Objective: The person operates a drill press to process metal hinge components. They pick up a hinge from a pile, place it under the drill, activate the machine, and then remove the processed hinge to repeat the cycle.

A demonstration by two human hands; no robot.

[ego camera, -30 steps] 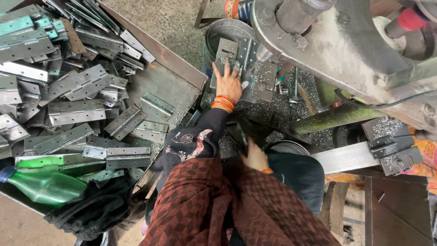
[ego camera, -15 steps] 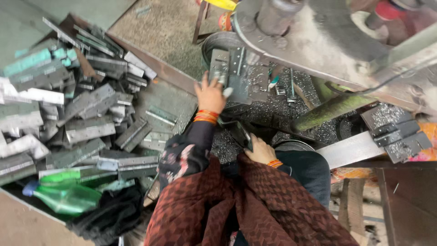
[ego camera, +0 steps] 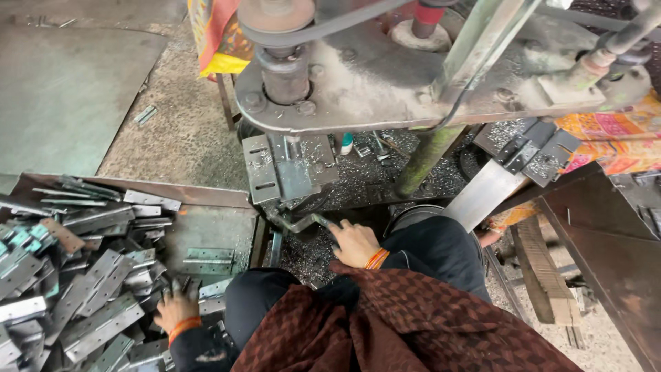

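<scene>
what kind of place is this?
Probably a small metalworking shop making hinges: a belt-driven press machine, a tray heaped with metal hinges, and metal shavings scattered under the machine.

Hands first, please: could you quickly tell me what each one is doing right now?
Left hand: fingers spread, resting on the pile of metal hinges, gripping nothing.
Right hand: on the bent metal lever; grip cannot be told.

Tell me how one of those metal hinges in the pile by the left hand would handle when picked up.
The hinges look like flat grey steel, so probably stiff and heavy for their size. Each has two leaves on a knuckle, so one may swing open when lifted. They lie loosely stacked in the tray; the left hand pulling one out could make others slide. Edges may be sharp.
</scene>
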